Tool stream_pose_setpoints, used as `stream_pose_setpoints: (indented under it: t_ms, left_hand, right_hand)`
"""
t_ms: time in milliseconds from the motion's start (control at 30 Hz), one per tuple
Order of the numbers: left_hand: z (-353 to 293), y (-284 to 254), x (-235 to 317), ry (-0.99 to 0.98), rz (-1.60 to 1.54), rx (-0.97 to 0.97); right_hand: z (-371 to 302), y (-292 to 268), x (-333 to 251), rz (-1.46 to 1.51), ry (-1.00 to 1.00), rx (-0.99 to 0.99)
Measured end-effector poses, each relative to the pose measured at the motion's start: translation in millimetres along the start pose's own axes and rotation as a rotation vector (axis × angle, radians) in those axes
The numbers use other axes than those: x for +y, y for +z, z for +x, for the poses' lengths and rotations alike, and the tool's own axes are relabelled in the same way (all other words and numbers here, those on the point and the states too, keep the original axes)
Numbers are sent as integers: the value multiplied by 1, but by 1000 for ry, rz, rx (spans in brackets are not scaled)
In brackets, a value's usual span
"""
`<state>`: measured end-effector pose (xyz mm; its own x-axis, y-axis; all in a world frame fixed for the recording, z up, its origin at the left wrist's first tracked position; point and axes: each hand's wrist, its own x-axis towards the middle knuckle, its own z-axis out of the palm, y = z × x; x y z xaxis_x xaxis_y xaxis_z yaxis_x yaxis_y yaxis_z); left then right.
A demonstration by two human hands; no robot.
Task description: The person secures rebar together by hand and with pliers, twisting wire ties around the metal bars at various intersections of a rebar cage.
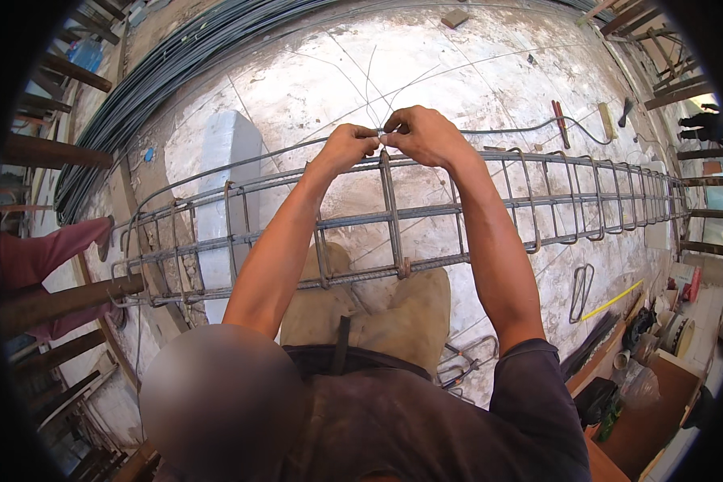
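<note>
A long rebar cage [426, 213] of steel bars and stirrups lies across in front of me. Above its far bars, my left hand [350, 148] and my right hand [424, 135] meet, fingers pinched together. Thin tie wires [371, 88] run up from between the fingertips and fan out. Both hands seem to pinch these wires; the exact grip is hidden by the fingers. Just below the hands, a stirrup [389, 201] crosses the cage bars.
A bundle of rebar [153, 96] lies at far left, near a white wrapped block [229, 153] under the cage. Red-handled pliers [560, 124] lie at right beyond the cage; a loose stirrup [581, 293] and a yellow rod [612, 300] lie nearer. Another person's maroon sleeve [52, 249] shows at left.
</note>
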<state>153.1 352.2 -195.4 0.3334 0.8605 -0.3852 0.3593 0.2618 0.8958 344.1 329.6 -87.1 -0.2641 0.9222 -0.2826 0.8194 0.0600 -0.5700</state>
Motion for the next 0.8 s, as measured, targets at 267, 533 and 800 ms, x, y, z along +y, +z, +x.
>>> stream_pose_setpoints:
  t_ms: [267, 533, 800]
  left_hand:
    - [-37, 9, 2, 124, 335, 110]
    - [-129, 6, -17, 329, 438, 514]
    - [-212, -4, -35, 361, 245, 515]
  right_hand:
    - [-267, 88, 158, 694, 453, 996]
    - [-503, 376, 193, 17, 949, 249]
    - [-527, 370, 198, -129, 672, 233]
